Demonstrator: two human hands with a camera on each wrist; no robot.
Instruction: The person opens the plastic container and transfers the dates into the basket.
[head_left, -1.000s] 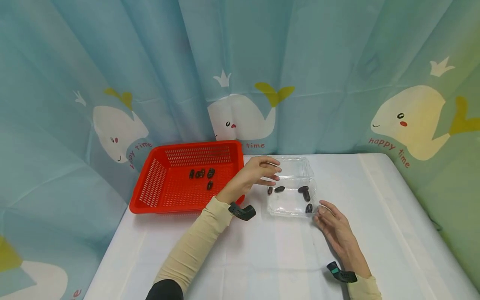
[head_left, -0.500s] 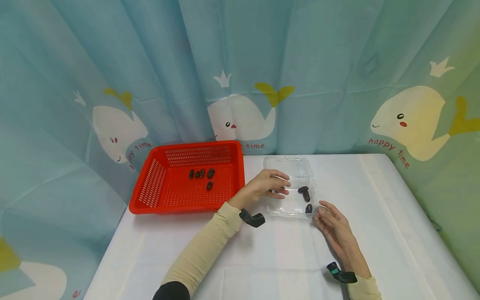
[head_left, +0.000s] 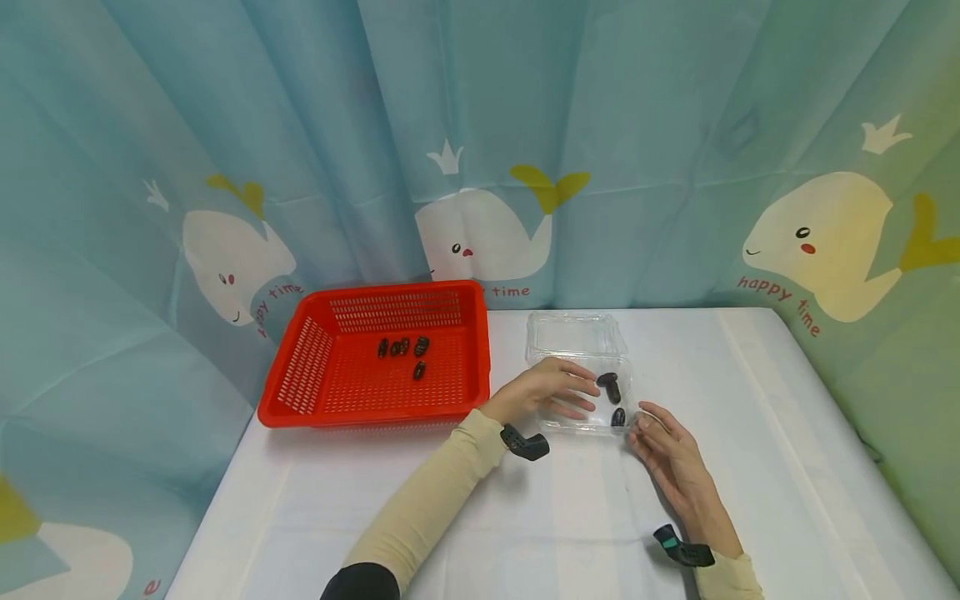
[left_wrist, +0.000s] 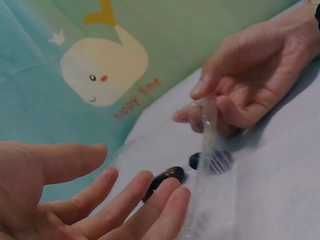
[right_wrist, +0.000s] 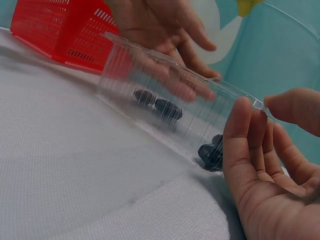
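A clear plastic clamshell box (head_left: 570,421) lies with its lid (head_left: 576,335) folded back. Inside are several small, dark, glossy oval pieces (head_left: 613,392), shaped like dates or grapes; my left hand hides some of them in the head view. That left hand (head_left: 553,389) hovers over the box, fingers spread and nothing between them. At the near right corner, my right hand (head_left: 671,458) pinches the box's rim between thumb and fingers, as the right wrist view shows. Behind the rim, more dark ovals (right_wrist: 169,109) show through the clear wall.
A red perforated plastic basket (head_left: 360,408) stands left of the box, with several similar dark ovals (head_left: 420,346) on its floor. A white cloth (head_left: 585,517) covers the table. Blue-green whale-print curtains (head_left: 645,125) hang behind and at both sides.
My left hand has moved right and nearer across the box, from its left edge toward the middle, covering the ovals on the left. The right hand, box and basket have stayed in place.
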